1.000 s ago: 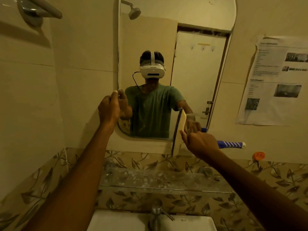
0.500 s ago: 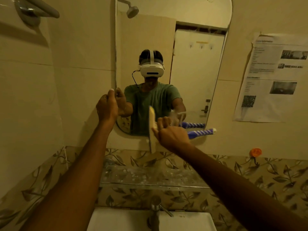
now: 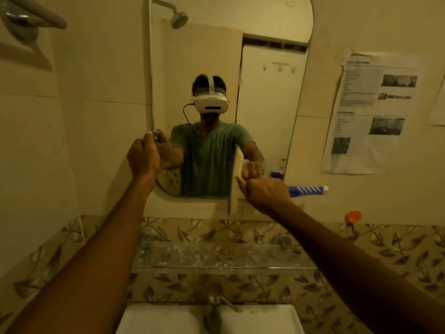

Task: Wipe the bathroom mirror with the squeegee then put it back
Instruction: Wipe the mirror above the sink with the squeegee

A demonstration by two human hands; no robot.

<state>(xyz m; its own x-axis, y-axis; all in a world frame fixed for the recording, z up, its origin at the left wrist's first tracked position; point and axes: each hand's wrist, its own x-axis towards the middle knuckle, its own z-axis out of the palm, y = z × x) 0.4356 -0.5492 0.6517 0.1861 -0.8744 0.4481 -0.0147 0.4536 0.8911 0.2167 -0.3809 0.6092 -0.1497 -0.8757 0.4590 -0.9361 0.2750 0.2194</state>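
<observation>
Blue-handled squeegee [image 3: 234, 179] in right hand [image 3: 266, 192] crosses mirror [image 3: 272, 92] bottom edge.

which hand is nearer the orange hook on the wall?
Right. The right hand, gripping the squeegee, is just up-left of the orange hook; the left hand is far across at the mirror's left edge.

Small home bathroom w/ shower, seen from in front of the washbasin. Arched wall mirror [image 3: 272, 97] over a glass shelf [image 3: 216, 259] on chrome brackets, white basin [image 3: 168, 319] w/ chrome tap [image 3: 215, 307] below; plain cream tiles above a leaf-pattern tile band [image 3: 385, 249], chrome rail fitting [image 3: 29, 18] at upper left. Mirror reflects a shower head [image 3: 179, 19] and a pale door [image 3: 272, 104] w/ three small hooks; printed notice sheets [image 3: 375, 112] taped to wall at right, orange stick-on hook [image 3: 353, 216] beneath.
</observation>
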